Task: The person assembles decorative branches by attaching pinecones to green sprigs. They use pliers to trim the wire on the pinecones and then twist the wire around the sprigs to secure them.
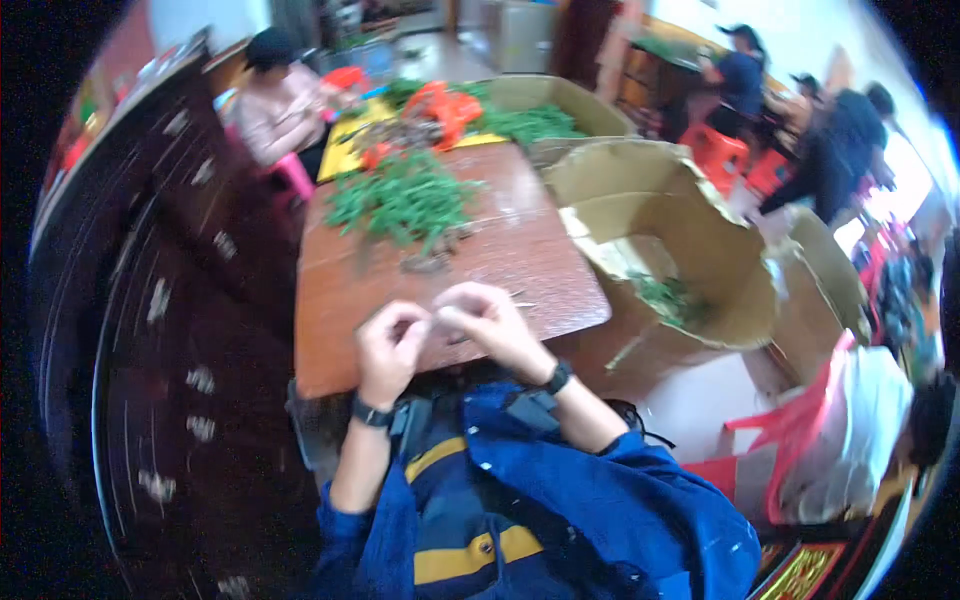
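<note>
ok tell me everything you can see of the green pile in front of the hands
The green pile is a loose, uneven heap of thin, leafy-looking plant pieces, with brownish bits at its near edge. It lies on the brown table, left of centre in the picture, beyond the left hand and right hand, touching neither. Blur hides single leaves.
</note>
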